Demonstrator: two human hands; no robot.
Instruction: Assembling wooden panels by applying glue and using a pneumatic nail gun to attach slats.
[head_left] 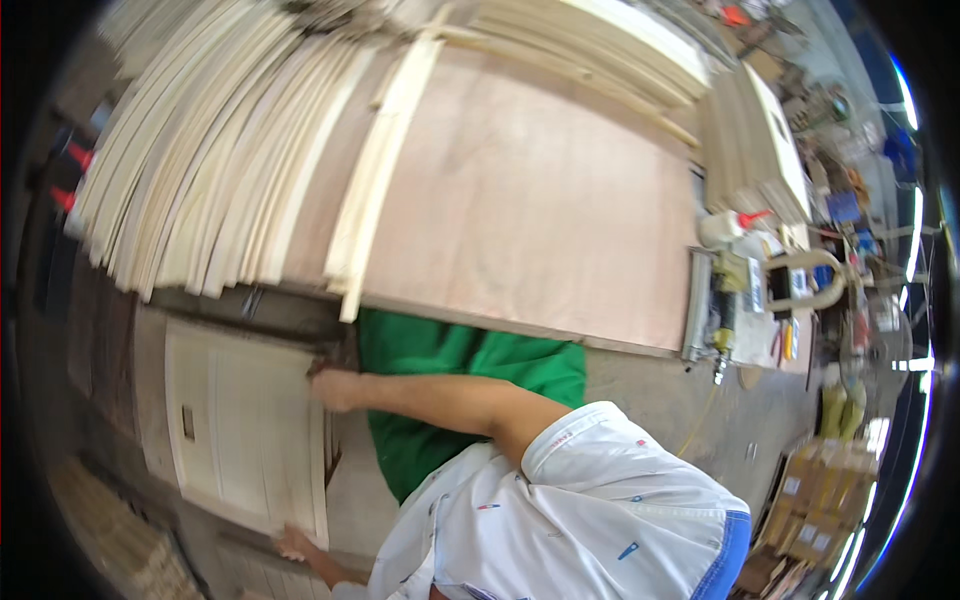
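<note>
A pale wooden panel (245,430) with a framed edge and a small dark slot lies at the left, on what looks like a stack of similar boards. My right hand (338,388) is closed at the panel's upper right corner, its arm stretched out from a white printed sleeve. At the panel's lower right edge, my left hand (295,545) grips the rim, with its fingertips partly blurred. Green cloth (480,360) hangs between my right arm and the workbench.
The plywood-topped workbench (530,200) carries many wooden strips (220,150) at left and board stacks (755,140) at right. Near its right corner are a nail gun (730,290) and a white bottle with a red nozzle (720,228). Cardboard boxes (805,500) stand far right.
</note>
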